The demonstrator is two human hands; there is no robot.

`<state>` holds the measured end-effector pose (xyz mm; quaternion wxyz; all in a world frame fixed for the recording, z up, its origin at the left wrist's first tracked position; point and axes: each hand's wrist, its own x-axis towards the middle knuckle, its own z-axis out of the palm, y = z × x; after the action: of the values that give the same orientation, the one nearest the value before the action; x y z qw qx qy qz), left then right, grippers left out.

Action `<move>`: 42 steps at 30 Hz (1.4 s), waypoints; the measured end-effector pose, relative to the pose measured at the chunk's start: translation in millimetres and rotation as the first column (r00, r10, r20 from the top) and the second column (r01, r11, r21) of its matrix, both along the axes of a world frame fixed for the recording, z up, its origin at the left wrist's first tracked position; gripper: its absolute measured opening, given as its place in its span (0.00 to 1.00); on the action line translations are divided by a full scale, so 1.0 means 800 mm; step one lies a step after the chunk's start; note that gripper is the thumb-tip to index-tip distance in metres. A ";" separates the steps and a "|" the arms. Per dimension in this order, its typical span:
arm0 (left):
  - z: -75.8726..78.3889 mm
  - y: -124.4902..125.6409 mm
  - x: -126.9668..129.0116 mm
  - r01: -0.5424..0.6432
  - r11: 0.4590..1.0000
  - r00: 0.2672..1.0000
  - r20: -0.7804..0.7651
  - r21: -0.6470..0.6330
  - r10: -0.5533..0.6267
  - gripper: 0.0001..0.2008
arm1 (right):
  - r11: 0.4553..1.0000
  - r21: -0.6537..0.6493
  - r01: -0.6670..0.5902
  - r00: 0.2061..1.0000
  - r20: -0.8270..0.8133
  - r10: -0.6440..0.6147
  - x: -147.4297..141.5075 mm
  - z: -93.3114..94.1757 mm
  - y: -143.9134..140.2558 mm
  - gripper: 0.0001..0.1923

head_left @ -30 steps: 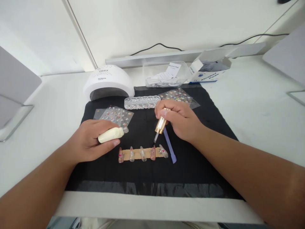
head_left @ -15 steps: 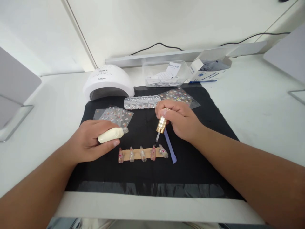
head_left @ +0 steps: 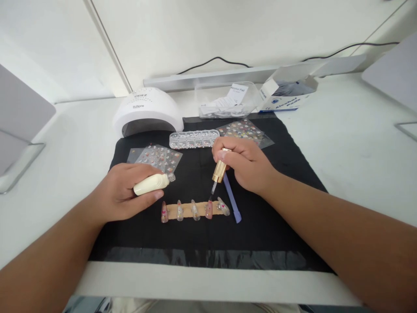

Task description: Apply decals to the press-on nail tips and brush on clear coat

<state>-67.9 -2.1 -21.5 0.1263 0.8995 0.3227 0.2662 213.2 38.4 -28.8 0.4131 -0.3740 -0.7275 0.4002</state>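
Observation:
In my left hand lies a pale yellow nail polish bottle, tilted on its side with its clear neck uncapped and pointing right. My right hand grips the gold cap of a nail polish brush, bristles down. The brush tip meets the upper end of a pink false nail; whether it touches is hard to make out. Several decorated false nails stand in a row on a tan strip, a clear one at its right end. A purple stick tool lies right of the strip, partly behind my right hand.
Behind my hands are a rhinestone case, sticker sheets and more sheets. A white nail lamp, a clear plastic bin and an alcohol pad box stand at the back. A black mat covers the table's middle.
The brush in my right hand has shifted very slightly left and down along the pink nail. My left hand and the bottle stay nearly still.

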 end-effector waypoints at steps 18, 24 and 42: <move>0.004 0.001 0.006 0.057 0.997 0.998 0.020 0.042 -0.058 0.05 | 0.999 -0.024 0.049 0.922 -0.383 -0.054 -0.018 -0.007 -0.015 0.17; 0.004 0.000 0.009 0.077 0.997 0.996 0.043 -0.007 -0.077 0.04 | 0.998 -0.020 0.065 0.938 -0.340 -0.068 -0.018 -0.012 -0.015 0.19; 0.001 -0.004 0.015 0.034 0.995 0.999 0.034 -0.092 -0.032 0.04 | 0.980 0.152 -0.129 0.990 0.073 0.119 -0.020 0.004 -0.022 0.09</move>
<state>-55.9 -5.6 -20.6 0.1775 0.8934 0.3178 0.2632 196.9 20.7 -25.7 0.3921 -0.3070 -0.7912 0.3550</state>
